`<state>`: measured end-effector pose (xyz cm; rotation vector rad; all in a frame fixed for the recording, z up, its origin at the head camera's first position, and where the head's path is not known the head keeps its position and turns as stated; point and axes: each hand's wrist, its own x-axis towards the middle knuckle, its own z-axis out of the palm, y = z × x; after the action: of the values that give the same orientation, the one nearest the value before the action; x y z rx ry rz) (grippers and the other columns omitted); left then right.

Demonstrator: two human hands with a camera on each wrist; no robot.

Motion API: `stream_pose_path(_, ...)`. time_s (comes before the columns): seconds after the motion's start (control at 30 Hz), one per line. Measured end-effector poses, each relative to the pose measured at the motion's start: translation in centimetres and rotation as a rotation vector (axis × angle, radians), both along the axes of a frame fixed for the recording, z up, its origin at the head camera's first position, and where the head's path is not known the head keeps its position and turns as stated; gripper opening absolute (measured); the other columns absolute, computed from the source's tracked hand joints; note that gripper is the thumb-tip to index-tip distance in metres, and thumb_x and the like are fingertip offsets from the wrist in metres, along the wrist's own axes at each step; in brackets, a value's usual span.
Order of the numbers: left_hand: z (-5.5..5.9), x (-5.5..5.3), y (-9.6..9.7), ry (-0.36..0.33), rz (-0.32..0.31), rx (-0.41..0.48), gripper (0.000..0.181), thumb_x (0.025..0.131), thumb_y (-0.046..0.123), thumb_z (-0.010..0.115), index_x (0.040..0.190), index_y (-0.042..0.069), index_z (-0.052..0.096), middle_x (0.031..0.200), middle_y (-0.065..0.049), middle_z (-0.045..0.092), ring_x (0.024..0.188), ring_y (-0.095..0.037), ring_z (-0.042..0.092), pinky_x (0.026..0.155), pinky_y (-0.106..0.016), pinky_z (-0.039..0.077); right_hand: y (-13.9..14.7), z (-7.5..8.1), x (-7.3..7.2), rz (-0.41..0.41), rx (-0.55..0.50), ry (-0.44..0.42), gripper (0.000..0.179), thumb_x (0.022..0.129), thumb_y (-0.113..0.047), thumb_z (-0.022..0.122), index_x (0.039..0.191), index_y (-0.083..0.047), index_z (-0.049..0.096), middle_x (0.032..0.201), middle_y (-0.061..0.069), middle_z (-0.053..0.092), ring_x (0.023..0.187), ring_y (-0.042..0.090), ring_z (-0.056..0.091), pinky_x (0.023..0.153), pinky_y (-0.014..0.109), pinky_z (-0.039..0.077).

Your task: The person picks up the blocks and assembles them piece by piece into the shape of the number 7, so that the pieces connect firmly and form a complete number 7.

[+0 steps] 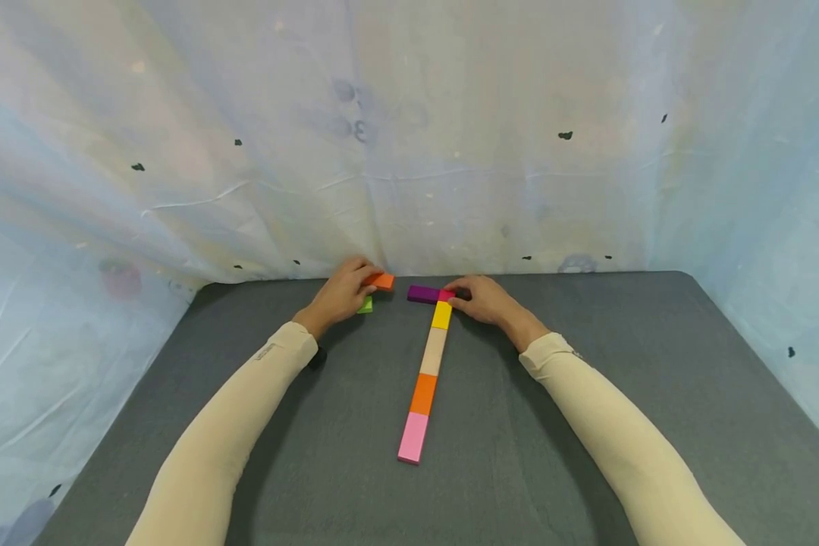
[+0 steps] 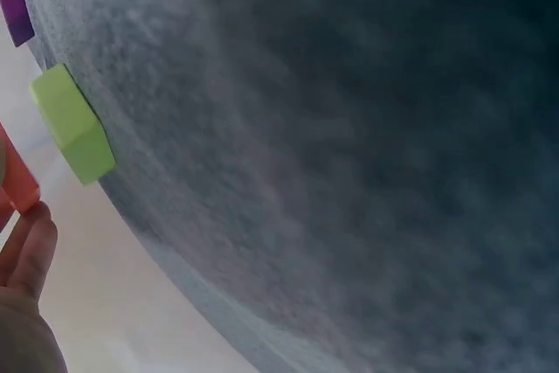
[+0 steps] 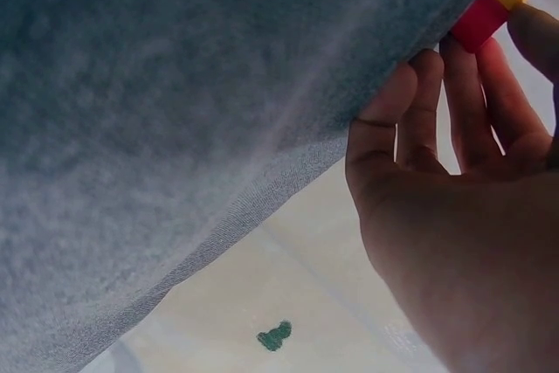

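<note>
My left hand (image 1: 342, 293) grips an orange block (image 1: 382, 282) between thumb and fingers, near the table's far edge. Just below it on the table lies a lime-green block (image 2: 74, 124), partly hidden by the hand in the head view. My right hand (image 1: 486, 300) pinches a small red block (image 3: 479, 22), its fingertips at the end and thumb by the side. That block sits at the far end of a row, against a yellow block (image 1: 442, 315). A purple block (image 1: 423, 294) extends leftward from the red one, pointing toward the orange block.
Toward me the row continues with a beige block (image 1: 433, 351), a second orange block (image 1: 423, 394) and a pink block (image 1: 412, 438). All lie flat on a dark grey table (image 1: 300, 470). A pale patterned curtain (image 1: 437, 136) hangs right behind the table's far edge.
</note>
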<state>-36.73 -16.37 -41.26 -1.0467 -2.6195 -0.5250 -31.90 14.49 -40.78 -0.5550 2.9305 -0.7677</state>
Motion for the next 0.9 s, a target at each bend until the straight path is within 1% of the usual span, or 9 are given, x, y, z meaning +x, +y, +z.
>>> stream_pose_path(0.17,0.3,0.2,0.9,0.001,0.001,-0.033,0.032,0.098,0.014,0.063,0.129,0.006,0.063,0.123,-0.012,0.060,0.114,-0.030,0.056,0.103,-0.047,0.043,0.0,0.0,0.0,-0.002,0.002,-0.011,0.039,0.101,-0.027,0.059,0.137,-0.013,0.061,0.137,0.013,0.062,0.121,0.031,0.059,0.107,0.049,0.043)
stream_pose_path(0.33,0.4,0.3,1.5,-0.012,0.026,-0.057,0.032,0.099,0.016,0.062,0.130,0.009,0.062,0.126,-0.009,0.060,0.115,-0.028,0.056,0.105,-0.045,0.043,-0.1,-0.1,0.0,-0.003,0.010,-0.008,0.039,0.101,-0.028,0.059,0.137,-0.013,0.061,0.136,0.013,0.062,0.120,0.031,0.059,0.107,0.049,0.043)
stream_pose_path(0.5,0.4,0.0,1.8,-0.011,-0.002,-0.060,0.031,0.099,0.013,0.060,0.130,0.007,0.062,0.122,-0.010,0.059,0.111,-0.029,0.056,0.102,-0.045,0.044,-0.2,0.1,-0.1,-0.004,0.006,-0.001,0.039,0.101,-0.026,0.059,0.137,-0.012,0.061,0.135,0.013,0.063,0.118,0.030,0.059,0.106,0.049,0.044)
stream_pose_path(0.6,0.3,-0.1,1.9,-0.005,-0.017,-0.082,0.029,0.100,0.012,0.059,0.128,0.006,0.062,0.121,-0.012,0.058,0.111,-0.030,0.055,0.103,-0.046,0.043,-0.2,0.1,-0.1,-0.006,0.007,-0.002,0.038,0.101,-0.026,0.059,0.137,-0.013,0.061,0.135,0.013,0.063,0.118,0.030,0.059,0.106,0.048,0.044)
stream_pose_path(0.67,0.1,-0.3,2.0,-0.004,-0.014,-0.104,0.029,0.100,0.012,0.059,0.128,0.007,0.062,0.122,-0.012,0.058,0.113,-0.030,0.055,0.104,-0.045,0.043,-0.3,0.1,-0.1,-0.007,0.011,-0.003,0.039,0.101,-0.026,0.059,0.137,-0.013,0.061,0.136,0.013,0.062,0.118,0.030,0.059,0.106,0.048,0.044)
stream_pose_path(0.77,0.0,-0.4,2.0,-0.025,0.004,-0.125,0.029,0.100,0.012,0.059,0.129,0.006,0.061,0.124,-0.012,0.058,0.113,-0.030,0.055,0.104,-0.045,0.043,-0.3,0.1,-0.1,-0.008,0.011,-0.006,0.039,0.101,-0.027,0.058,0.137,-0.013,0.061,0.136,0.013,0.062,0.119,0.030,0.059,0.106,0.048,0.044)
stream_pose_path(0.9,0.0,-0.3,2.0,-0.072,0.029,-0.142,0.030,0.100,0.013,0.059,0.129,0.005,0.062,0.123,-0.012,0.058,0.112,-0.029,0.056,0.104,-0.044,0.044,-0.4,0.1,0.0,-0.008,0.001,-0.003,0.039,0.101,-0.027,0.058,0.137,-0.013,0.061,0.135,0.013,0.062,0.119,0.030,0.059,0.106,0.048,0.044)
